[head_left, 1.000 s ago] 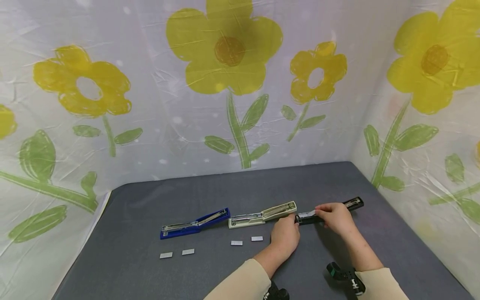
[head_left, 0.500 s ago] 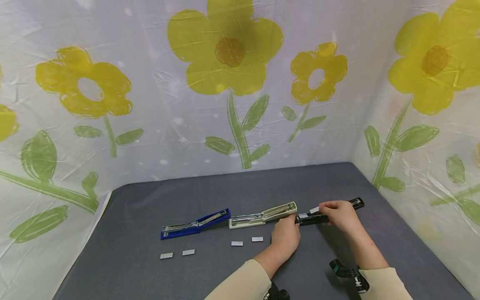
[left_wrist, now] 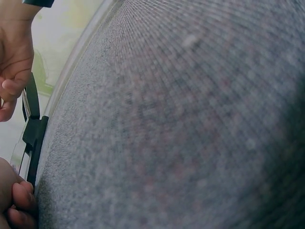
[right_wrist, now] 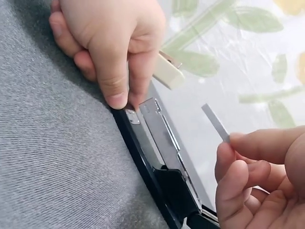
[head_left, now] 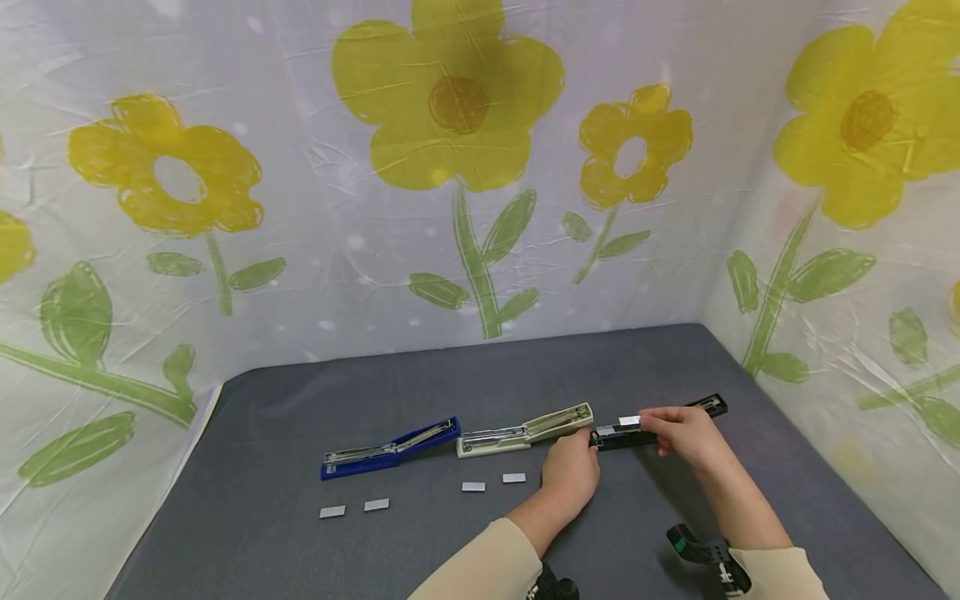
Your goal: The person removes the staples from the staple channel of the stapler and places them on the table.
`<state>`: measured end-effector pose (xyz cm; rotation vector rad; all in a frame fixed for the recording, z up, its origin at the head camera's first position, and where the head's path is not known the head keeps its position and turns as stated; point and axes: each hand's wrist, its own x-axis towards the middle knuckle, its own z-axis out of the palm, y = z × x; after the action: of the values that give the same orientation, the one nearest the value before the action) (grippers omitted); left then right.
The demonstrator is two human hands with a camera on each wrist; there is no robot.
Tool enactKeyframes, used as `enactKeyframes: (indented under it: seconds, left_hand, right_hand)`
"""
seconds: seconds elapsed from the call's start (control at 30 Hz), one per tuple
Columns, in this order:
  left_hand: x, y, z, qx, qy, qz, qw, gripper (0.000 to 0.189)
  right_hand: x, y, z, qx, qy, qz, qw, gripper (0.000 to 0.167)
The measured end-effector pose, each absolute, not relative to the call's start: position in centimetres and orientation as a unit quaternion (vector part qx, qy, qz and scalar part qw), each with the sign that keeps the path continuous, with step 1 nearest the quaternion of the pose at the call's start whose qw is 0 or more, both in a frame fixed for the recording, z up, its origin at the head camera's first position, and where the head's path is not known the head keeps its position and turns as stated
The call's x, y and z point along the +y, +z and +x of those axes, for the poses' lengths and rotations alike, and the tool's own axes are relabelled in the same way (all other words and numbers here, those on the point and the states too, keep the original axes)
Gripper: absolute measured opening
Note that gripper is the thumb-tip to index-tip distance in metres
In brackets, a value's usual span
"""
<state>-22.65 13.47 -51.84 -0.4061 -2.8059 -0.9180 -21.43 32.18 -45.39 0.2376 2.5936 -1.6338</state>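
An unfolded black stapler lies at the right of the table, its metal magazine exposed. At its left end, my left hand pinches the base between thumb and finger, as the right wrist view shows. My right hand holds a short silver staple strip between thumb and index finger, just above the magazine and apart from it. Part of the stapler is hidden behind my right hand in the head view. In the left wrist view, the stapler's hinge shows between both hands.
Left of the black stapler lie an unfolded cream stapler and an unfolded blue stapler. Two staple strips lie before the cream one, and two more strips before the blue one. A flowered curtain surrounds the grey table.
My right hand has shifted slightly right, raising the staple strip off the black stapler's magazine and then levelling it. The left hand has stayed at the stapler's end.
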Motion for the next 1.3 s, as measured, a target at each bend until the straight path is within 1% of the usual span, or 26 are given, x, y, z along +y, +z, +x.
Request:
enactKeyframes:
  seconds: [0.33,0.67,0.83,1.0,1.13,1.3]
  left_hand:
    - [13.5,-52.0,-22.7,-0.935,-0.319,-0.133,0.076,0.011]
    - [13.6,-52.2,-22.9,-0.933,-0.328,-0.130,0.075,0.010]
    - [13.6,-52.4,-22.8,-0.929,-0.335,-0.134,0.079,0.009]
    - [13.4,-51.9,-22.8,-0.930,-0.335,-0.134,0.070,0.012]
    - [13.4,-51.8,-22.8,-0.930,-0.336,-0.132,0.064,0.013]
    - [13.4,-52.0,-22.8,-0.928,-0.341,-0.134,0.066,0.014]
  right_hand:
    - [32.0,-45.8,-20.2,0.839,-0.537,0.060,0.063,0.037]
    - [32.0,-46.6,-19.5,0.826,-0.555,0.010,0.099,0.035]
    - [31.4,-47.1,-19.2,0.826,-0.551,-0.011,0.117,0.031]
    - [30.9,-47.4,-19.2,0.824,-0.550,-0.013,0.135,0.028]
    - [30.5,-47.7,-19.3,0.834,-0.534,-0.008,0.136,0.024]
    - [30.2,-48.1,-19.3,0.857,-0.501,-0.014,0.120,0.018]
